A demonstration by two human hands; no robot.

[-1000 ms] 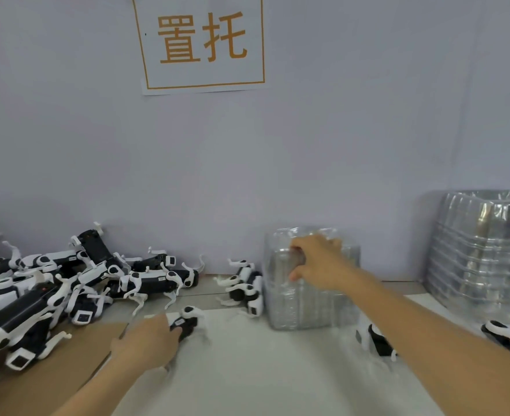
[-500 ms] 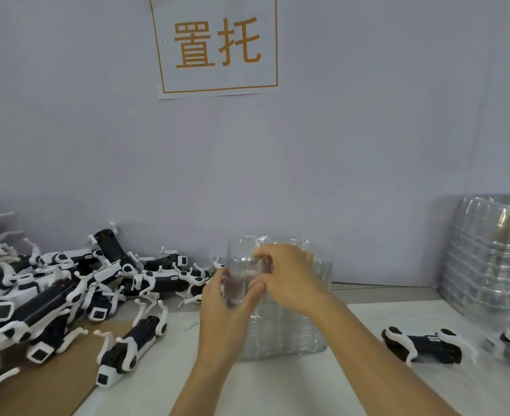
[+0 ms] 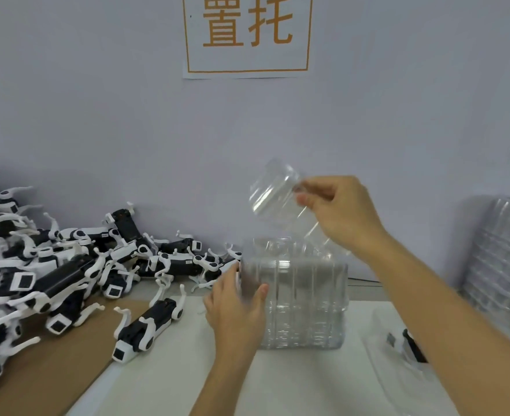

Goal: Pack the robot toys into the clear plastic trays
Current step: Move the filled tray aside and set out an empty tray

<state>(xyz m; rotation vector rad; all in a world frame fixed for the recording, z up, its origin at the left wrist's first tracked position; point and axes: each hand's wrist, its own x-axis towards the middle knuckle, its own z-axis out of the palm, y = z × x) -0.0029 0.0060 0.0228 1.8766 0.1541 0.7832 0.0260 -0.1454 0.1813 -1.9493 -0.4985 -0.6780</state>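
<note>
Packing has barely begun, by the look of it: the toys (image 3: 76,265) lie piled loose on the counter (image 3: 292,382), well left of both grips. The right hand (image 3: 342,213) pinches one clear tray (image 3: 273,195), tilted above the stack (image 3: 295,295); the left hand (image 3: 235,301) holds the stack's near side.

Toy pile (image 3: 67,265) left of tray stack (image 3: 301,298); second stack (image 3: 502,265) far right.

Single head-worn view, facing forward and slightly down from close range; wall sign (image 3: 247,36) at 12 o'clock, table (image 3: 307,382) below.
</note>
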